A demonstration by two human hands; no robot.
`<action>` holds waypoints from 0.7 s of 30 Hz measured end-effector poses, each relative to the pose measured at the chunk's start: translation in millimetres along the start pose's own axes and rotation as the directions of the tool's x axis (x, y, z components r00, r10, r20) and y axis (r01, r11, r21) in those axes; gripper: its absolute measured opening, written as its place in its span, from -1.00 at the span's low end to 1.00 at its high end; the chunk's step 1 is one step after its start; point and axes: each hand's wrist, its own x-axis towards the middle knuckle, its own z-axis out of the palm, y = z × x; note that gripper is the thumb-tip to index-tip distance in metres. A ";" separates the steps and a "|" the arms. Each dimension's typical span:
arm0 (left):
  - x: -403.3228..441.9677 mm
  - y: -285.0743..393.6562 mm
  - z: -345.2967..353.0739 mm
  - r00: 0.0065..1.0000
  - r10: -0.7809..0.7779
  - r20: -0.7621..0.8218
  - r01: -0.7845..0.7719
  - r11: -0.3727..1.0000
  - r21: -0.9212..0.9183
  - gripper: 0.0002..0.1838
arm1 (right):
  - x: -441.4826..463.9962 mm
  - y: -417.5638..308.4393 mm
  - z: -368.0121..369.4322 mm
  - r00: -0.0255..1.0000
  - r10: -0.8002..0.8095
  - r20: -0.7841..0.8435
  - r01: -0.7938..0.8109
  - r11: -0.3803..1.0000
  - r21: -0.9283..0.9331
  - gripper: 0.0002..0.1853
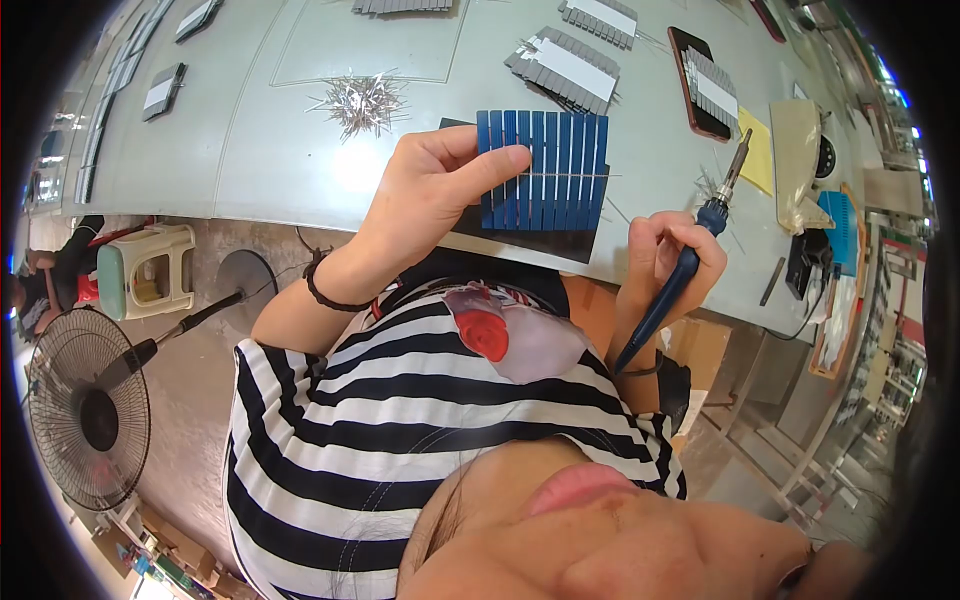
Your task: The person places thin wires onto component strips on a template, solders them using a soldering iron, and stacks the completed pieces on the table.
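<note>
My left hand [440, 185] grips a group of blue solar cell strips [565, 150] by their left side, thumb on top. A thin metal ribbon runs across the strips and sticks out to the right. Beneath them lies a dark flat board [570, 246] at the table's near edge. In my right hand [675, 255] is a soldering iron [712, 213], its fingers closed around the blue handle. The iron's tip points up and away, to the right of the strips and apart from them. A pile of silvery ribbon pieces [365, 103] sits left of my left hand.
Bundled grey strips [570, 68] lie at the back of the table [250, 150]. A phone [700, 85] with another bundle on it, a yellow pad [757, 150] and a blue box [840, 230] are on the right. A fan [95, 415] and a stool [150, 270] stand at left.
</note>
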 end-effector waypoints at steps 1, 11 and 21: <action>0.3 -0.2 -0.4 1.000 -0.011 0.003 0.011 1.000 0.000 -0.70 | 0.0 0.2 0.0 1.000 -0.005 0.006 0.005 1.000 0.003 -0.57; 3.6 -2.8 -1.2 1.000 -0.004 0.009 0.004 1.000 0.019 -0.71 | -1.8 1.7 -0.4 1.000 0.005 0.004 -0.005 1.000 0.001 -0.56; 29.8 -10.6 -27.8 0.525 0.575 0.628 -0.739 -0.059 0.671 -0.71 | -6.8 9.3 -4.6 0.998 0.030 -0.052 -0.029 0.999 0.027 -0.55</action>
